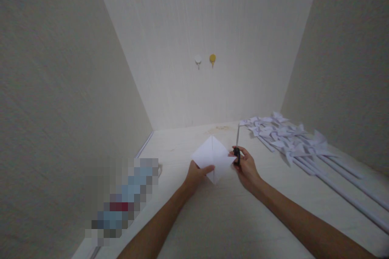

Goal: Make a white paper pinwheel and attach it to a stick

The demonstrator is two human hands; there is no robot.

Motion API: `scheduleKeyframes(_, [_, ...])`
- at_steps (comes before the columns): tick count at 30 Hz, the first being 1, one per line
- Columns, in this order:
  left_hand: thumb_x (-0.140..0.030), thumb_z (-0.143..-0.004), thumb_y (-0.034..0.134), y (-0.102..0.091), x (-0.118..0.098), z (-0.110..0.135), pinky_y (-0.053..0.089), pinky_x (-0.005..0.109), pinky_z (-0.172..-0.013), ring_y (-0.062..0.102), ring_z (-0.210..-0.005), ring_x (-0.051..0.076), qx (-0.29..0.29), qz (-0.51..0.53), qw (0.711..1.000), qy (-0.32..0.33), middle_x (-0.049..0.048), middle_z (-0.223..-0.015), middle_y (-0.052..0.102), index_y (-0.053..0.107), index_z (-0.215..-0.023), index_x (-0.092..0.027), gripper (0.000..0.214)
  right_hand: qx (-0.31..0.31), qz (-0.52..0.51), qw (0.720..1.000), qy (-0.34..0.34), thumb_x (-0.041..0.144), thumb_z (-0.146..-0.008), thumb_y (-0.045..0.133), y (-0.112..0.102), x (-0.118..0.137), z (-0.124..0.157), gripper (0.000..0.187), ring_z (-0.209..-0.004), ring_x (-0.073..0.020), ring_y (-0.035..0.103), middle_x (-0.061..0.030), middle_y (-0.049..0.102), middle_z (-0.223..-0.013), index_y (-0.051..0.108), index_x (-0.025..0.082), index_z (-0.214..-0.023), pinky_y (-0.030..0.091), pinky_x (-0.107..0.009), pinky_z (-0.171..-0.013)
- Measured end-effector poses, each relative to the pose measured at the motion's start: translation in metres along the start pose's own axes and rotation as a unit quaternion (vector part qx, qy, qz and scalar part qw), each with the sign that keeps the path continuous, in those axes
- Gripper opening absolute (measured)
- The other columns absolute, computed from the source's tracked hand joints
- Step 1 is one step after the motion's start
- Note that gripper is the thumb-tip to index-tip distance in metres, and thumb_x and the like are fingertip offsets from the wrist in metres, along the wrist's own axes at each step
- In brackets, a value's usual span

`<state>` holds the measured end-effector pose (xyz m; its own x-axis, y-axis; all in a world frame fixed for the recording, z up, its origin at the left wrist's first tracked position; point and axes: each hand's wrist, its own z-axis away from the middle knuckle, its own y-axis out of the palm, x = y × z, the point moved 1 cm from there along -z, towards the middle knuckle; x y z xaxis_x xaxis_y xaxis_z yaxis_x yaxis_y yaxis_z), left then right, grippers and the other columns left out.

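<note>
A square of white paper point(209, 149), turned with one corner away from me and creased down the middle, is held above the tabletop. My left hand point(194, 176) grips it at its lower left, with the thumb lying on top and the other fingers underneath. My right hand point(248, 168) is closed around the black handle of a pair of scissors point(237, 154), beside the paper's right corner. The blades point away from me and look closed. Whether the right fingertips also touch that corner, I cannot tell.
Several white paper pinwheels point(267, 130) on rolled paper sticks point(337, 193) lie to the right. A blurred-out, bluish object point(133, 190) is at the left. White point(198, 60) and yellow point(212, 58) hooks are on the back wall; side walls close in both sides.
</note>
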<state>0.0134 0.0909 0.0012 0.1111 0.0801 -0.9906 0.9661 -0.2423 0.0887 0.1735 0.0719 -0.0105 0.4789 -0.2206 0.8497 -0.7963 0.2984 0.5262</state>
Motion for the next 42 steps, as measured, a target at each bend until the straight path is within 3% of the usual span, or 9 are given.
scheduleKeyframes(5, [-0.016,-0.051,0.07,0.002,-0.001,0.002,0.042,0.036,-0.081,0.057,-0.087,0.022,-0.002,-0.022,1.0,0.004,0.0102,-0.096,0.063,0.057,-0.094,-0.014,0.045,0.012,-0.012,1.0,0.005,0.019,-0.049,0.069,0.001,-0.001,0.001,0.038,-0.041,-0.0027,0.043,0.0062,0.056,-0.06,0.051,0.021,-0.083,0.024,-0.012,-0.032])
scheduleKeyframes(13, [-0.018,-0.053,0.069,0.002,-0.001,0.001,0.041,0.035,-0.082,0.057,-0.087,0.021,-0.132,-0.021,0.991,0.031,0.0113,-0.093,0.063,0.058,-0.091,-0.013,0.039,0.051,0.058,0.997,0.006,0.033,-0.058,0.065,0.005,-0.002,0.005,0.033,-0.039,-0.0033,0.04,0.0055,0.053,-0.052,0.05,0.018,-0.084,0.024,-0.012,-0.031])
scheduleKeyframes(20, [-0.021,-0.051,0.071,0.001,-0.006,0.004,0.046,0.033,-0.072,0.059,-0.082,0.021,-0.197,-0.011,0.98,-0.002,0.0125,-0.089,0.064,0.06,-0.085,-0.011,0.037,0.075,0.107,0.991,0.021,0.031,-0.053,0.069,0.01,-0.002,0.012,0.04,-0.038,-0.0036,0.04,0.0016,0.061,-0.06,0.048,0.019,-0.085,0.024,-0.013,-0.032])
scheduleKeyframes(32, [-0.023,-0.053,0.068,0.0,-0.001,0.0,0.045,0.033,-0.074,0.059,-0.082,0.022,-0.181,-0.03,0.983,0.016,0.0129,-0.09,0.063,0.06,-0.086,-0.01,0.036,0.12,0.111,0.986,-0.016,0.027,-0.05,0.07,0.012,-0.002,0.014,0.04,-0.039,-0.0051,0.042,0.0019,0.061,-0.056,0.045,0.019,-0.081,0.031,-0.017,-0.037])
scheduleKeyframes(38, [-0.022,-0.054,0.067,0.005,-0.004,0.004,0.043,0.033,-0.078,0.059,-0.084,0.02,-0.105,-0.044,0.993,0.033,0.0099,-0.089,0.064,0.061,-0.085,-0.013,0.033,0.118,0.112,0.986,-0.038,0.024,-0.048,0.071,0.01,-0.002,0.012,0.041,-0.039,-0.0053,0.043,0.0048,0.057,-0.053,0.045,0.019,-0.08,0.031,-0.017,-0.037])
scheduleKeyframes(42, [-0.02,-0.052,0.069,0.008,-0.005,0.006,0.044,0.032,-0.076,0.059,-0.082,0.02,-0.092,-0.049,0.995,0.01,0.009,-0.087,0.065,0.061,-0.083,-0.013,0.032,0.113,0.115,0.986,-0.044,0.025,-0.05,0.07,0.01,0.0,0.012,0.04,-0.039,-0.005,0.043,0.0048,0.057,-0.054,0.046,0.019,-0.08,0.031,-0.017,-0.038])
